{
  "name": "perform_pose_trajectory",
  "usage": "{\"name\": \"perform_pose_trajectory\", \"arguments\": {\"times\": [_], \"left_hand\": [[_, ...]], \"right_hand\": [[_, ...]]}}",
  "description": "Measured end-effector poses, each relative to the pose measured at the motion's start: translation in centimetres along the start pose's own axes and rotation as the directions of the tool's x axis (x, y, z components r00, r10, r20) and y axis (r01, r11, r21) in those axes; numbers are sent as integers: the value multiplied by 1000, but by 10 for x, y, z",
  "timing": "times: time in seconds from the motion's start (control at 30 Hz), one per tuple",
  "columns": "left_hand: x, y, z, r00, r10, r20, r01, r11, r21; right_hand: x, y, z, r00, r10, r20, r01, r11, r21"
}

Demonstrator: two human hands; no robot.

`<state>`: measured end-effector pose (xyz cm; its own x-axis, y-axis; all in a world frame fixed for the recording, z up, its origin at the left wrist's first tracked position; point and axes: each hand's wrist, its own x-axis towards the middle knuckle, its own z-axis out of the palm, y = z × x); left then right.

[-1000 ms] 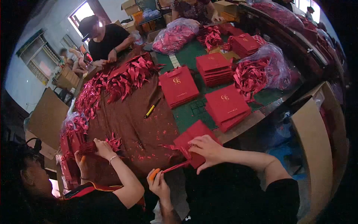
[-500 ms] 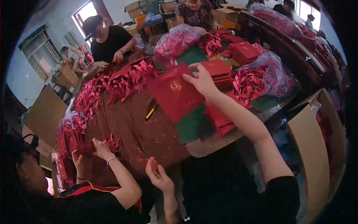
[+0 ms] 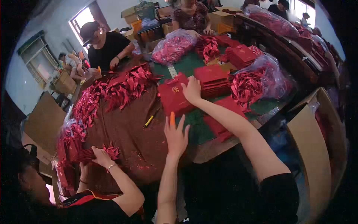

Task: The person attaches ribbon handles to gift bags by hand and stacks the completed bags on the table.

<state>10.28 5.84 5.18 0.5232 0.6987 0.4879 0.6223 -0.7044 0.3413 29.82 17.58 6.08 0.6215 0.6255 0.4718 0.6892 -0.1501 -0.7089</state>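
Observation:
My right hand (image 3: 191, 90) grips the upper right edge of a red paper bag (image 3: 175, 100) with a gold emblem, over the green mat (image 3: 199, 130). Just below the bag's lower edge, my left hand (image 3: 176, 137) is raised with fingers spread, holding nothing. An orange cover sits on one of its fingers. Right beside my right hand stands a stack of similar red bags (image 3: 212, 76). More flat red pieces (image 3: 220, 127) lie partly under my right forearm.
A yellow pen-like tool (image 3: 148, 121) lies on the brown cloth (image 3: 130, 130). Red ribbons (image 3: 128, 84) heap at the far left; others fill a clear plastic bag (image 3: 276, 80). A co-worker's hand (image 3: 101, 156) works at lower left. An open carton (image 3: 307, 130) stands at right.
The red bag has come down from a blurred, tilted position to the mat. My left hand has moved up and right to the bag's lower edge, its fingers spreading.

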Motion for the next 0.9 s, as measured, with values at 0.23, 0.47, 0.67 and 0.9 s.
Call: {"name": "perform_pose_trajectory", "arguments": {"times": [0.23,0.47,0.67,0.9], "left_hand": [[50,-28,46,986,158,46,-160,863,479],[45,-17,42,985,173,-19,-144,870,472],[63,42,23,955,291,-62,-294,954,-59],[87,90,82,932,285,226,-258,956,-138]], "right_hand": [[-14,-4,-38,979,-193,69,197,979,-59],[-88,17,-185,892,-350,288,259,915,310],[-16,143,-252,967,-27,-254,60,991,120],[16,190,-242,993,118,-20,-116,900,-420]]}}
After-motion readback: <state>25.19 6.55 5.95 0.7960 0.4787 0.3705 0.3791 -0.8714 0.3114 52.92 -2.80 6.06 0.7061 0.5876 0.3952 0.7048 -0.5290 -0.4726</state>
